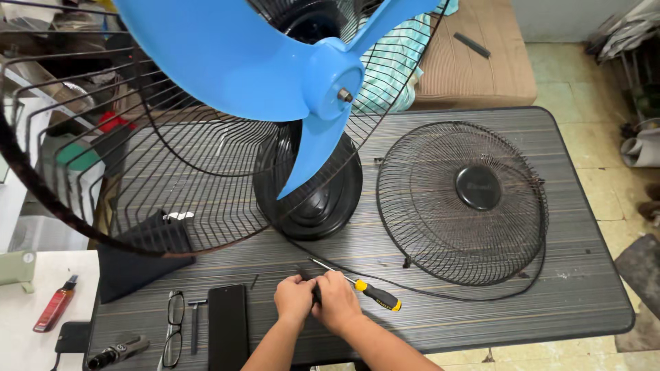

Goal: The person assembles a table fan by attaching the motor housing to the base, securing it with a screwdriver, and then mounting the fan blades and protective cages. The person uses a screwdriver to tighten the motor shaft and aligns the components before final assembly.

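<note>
Grey striped table stands on a pale tiled floor, and it is used as a workbench for a fan that is taken apart. At 12 o'clock of the table the fan stands on its round black base, with the blue blades bare and facing up toward the person, because only the rear cage is around them now. The front grille lies flat at 3 o'clock, well apart from the hands, so it seems put aside to leave free space. At 6 o'clock, near the table edge, the left hand and the right hand are pressed together, both closed around a small dark piece; I cannot tell what it is, since the fingers hide almost all of it. A screwdriver with yellow and black handle lies just beside the right hand, its tip pointing to 10 o'clock, close enough to be taken again quickly. A thin black cable runs behind it. At 8 o'clock lie a dark phone, eyeglasses and a small razor-like tool, all in a neat row away from the work.
</note>
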